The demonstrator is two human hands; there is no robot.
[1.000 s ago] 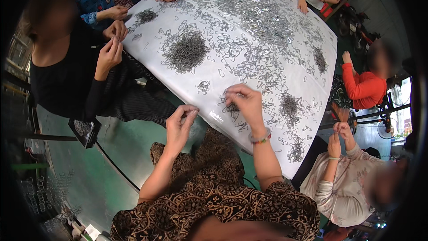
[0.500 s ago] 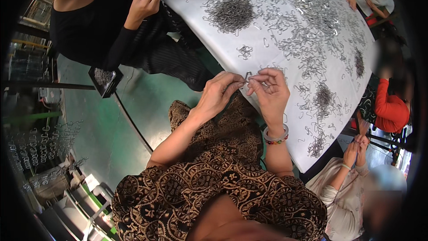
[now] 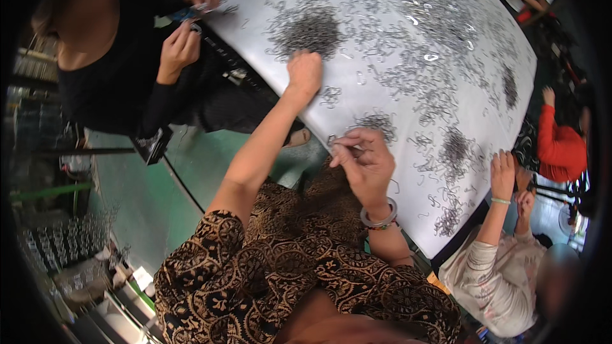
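My left hand (image 3: 305, 76) reaches out over the white table (image 3: 319, 99), its fingers curled down at the near edge of a dense pile of small grey metal hooks (image 3: 311, 30). The fingertips are hidden behind the hand, so what they hold, if anything, does not show. Close to the table's near edge, my right hand (image 3: 366, 164), with a bangle at the wrist, pinches a small bent metal hook (image 3: 332, 141) between thumb and forefinger. The other fingers of that hand are loosely bent. Just beyond it lies a smaller heap of hooks (image 3: 376, 123).
Loose hooks spread over much of the tabletop, with another heap (image 3: 455, 146) to the right. At left a person in black (image 3: 95, 70) works with raised hands. A person in a pale top (image 3: 491, 280) sits at right, a person in red (image 3: 560, 146) farther off.
My left hand has left the right hand and moved up and away to the big hook pile. The right hand has shifted slightly left and nearer, keeping its pinch.
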